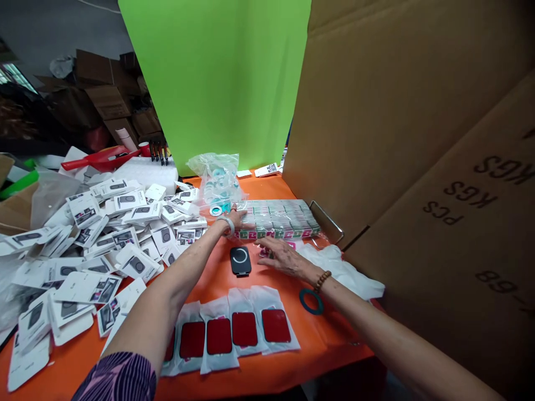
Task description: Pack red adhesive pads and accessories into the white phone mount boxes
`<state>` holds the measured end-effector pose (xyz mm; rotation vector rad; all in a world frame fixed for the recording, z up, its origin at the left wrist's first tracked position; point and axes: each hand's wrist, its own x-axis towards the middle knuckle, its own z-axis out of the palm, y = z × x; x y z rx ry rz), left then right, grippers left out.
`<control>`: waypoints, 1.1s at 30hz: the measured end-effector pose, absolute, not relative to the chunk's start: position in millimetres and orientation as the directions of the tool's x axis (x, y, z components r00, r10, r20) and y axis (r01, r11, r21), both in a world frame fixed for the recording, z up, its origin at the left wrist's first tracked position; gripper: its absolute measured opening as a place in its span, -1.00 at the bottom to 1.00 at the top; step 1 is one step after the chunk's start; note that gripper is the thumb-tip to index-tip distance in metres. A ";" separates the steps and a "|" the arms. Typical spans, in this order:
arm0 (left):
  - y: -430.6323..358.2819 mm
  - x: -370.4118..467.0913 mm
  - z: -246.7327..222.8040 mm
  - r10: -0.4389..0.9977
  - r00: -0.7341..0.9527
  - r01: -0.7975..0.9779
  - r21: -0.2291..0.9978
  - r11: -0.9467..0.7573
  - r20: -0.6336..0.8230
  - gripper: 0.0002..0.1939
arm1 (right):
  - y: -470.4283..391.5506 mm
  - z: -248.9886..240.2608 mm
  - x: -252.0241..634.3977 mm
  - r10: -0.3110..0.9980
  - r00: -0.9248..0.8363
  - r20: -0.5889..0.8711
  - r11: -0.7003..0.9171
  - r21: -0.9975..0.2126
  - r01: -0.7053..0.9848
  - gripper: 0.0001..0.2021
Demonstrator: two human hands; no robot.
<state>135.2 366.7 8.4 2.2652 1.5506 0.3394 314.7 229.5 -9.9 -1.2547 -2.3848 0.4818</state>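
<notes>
My left hand (236, 217) lies with fingers apart against the left end of a plastic-wrapped bundle of thin cards (278, 217), which has pink and green printing along its near side. In front of the bundle, my right hand (286, 257) has its fingers bent round a small pink printed piece, mostly hidden by them. Between and below the hands a black rectangular charger (240, 260) with a white ring lies flat. Nearer to me is a row of dark red square pads (244, 328) on white sleeves. A dark teal ring (311, 301) lies below my right wrist.
Many small white boxes (142, 211) are heaped on the left of the orange table (267, 376). A clear bag of teal rings (219, 181) stands behind my left hand. Crumpled white plastic (340, 267) lies at right, beside a tall cardboard wall (397, 139). A green panel (225, 83) rises behind.
</notes>
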 end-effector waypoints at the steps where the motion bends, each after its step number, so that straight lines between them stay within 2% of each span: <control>1: 361.0 135.3 8.6 0.925 0.376 0.855 0.403 -0.325 -0.051 -0.15 | 227.7 -9.7 315.7 0.833 -0.524 0.178 0.541 -0.460 0.704 -0.71; 4: 342.7 137.2 5.9 0.870 0.460 0.875 0.258 -0.410 -0.177 0.08 | 224.8 -14.1 320.9 0.847 -0.499 0.184 0.528 -0.408 0.745 -0.81; 6: 335.3 139.1 2.1 0.825 0.519 0.854 0.181 -0.488 -0.225 0.04 | 226.8 -18.7 327.0 0.876 -0.428 0.224 0.483 -0.372 0.793 -0.78; 8: 335.5 141.1 -1.8 0.812 0.537 0.844 0.159 -0.513 -0.228 -0.12 | 232.3 -22.8 334.1 0.897 -0.355 0.265 0.430 -0.330 0.840 -0.76; 11: 348.1 144.4 -5.8 0.833 0.517 0.855 0.152 -0.496 -0.196 -0.30 | 245.7 -26.3 342.4 0.904 -0.315 0.289 0.391 -0.260 0.883 -0.67; 15: 367.6 148.5 -9.1 0.853 0.500 0.864 0.155 -0.479 -0.152 -0.35 | 267.8 -22.4 345.8 0.917 -0.294 0.268 0.356 -0.220 0.908 -0.59; 19: 372.8 145.9 -10.4 0.843 0.518 0.853 0.165 -0.496 -0.145 -0.37 | 276.6 -11.6 349.2 0.929 -0.273 0.249 0.326 -0.205 0.923 -0.69; 24: 368.4 135.5 -3.8 0.809 0.566 0.822 0.181 -0.541 -0.155 -0.49 | 268.9 -9.7 366.3 0.993 -0.083 0.084 0.095 -0.145 0.985 -0.81; 33: 363.8 136.7 15.6 0.845 0.517 0.849 0.204 -0.487 -0.137 -0.61 | 278.5 -1.8 379.0 1.000 0.002 0.005 -0.001 -0.176 0.984 -0.78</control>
